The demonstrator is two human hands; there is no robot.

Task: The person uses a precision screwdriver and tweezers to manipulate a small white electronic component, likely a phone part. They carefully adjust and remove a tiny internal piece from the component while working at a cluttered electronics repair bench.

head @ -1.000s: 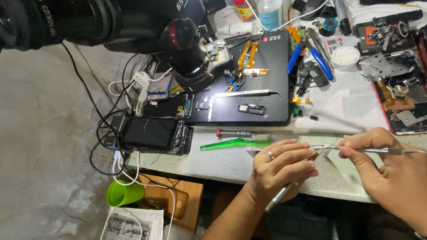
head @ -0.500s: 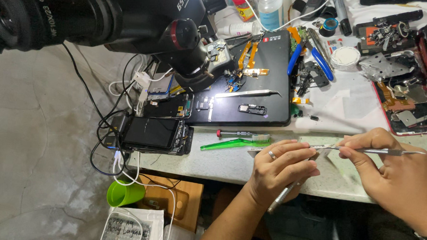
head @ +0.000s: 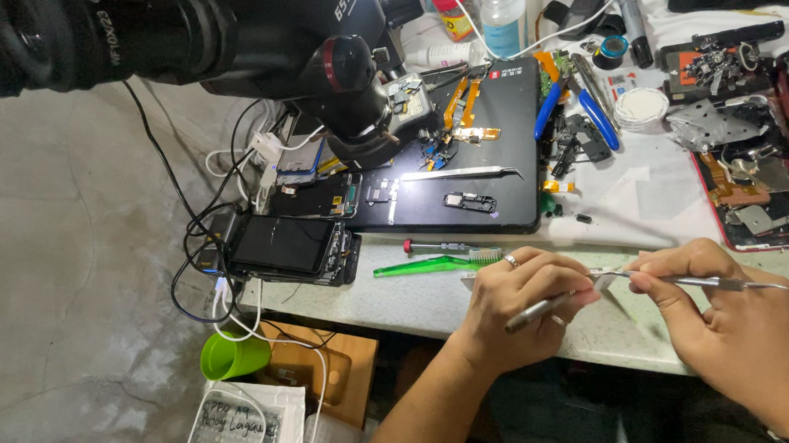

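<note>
A person works at a pale speckled bench (head: 426,301), seen from above by a head-worn camera. The left hand (head: 522,298), with a ring on one finger, rises from the lower middle with its forearm angled up and to the right; its fingers are curled inward and closed around a slim silver metal tool (head: 540,311) whose handle pokes out down and to the left under the palm. The right hand (head: 726,315) comes in from the lower right corner, wrist low, thumb and forefinger pinched together on a pair of long thin silver tweezers (head: 701,281) held nearly level, tips pointing left. Both tools meet on a small pale flat part (head: 603,282) held between the two hands, just above the front edge of the bench; its details are too small to tell. Just left of the left hand lie a bright green plastic pry tool (head: 428,266) and a small screwdriver with a red end (head: 439,247). Behind them a black work mat (head: 496,205) carries small phone parts, and a dark opened phone (head: 288,244) sits at the left end of the bench. A large black microscope (head: 196,27) fills the upper left. A green cup (head: 233,356) stands below the bench.
</note>
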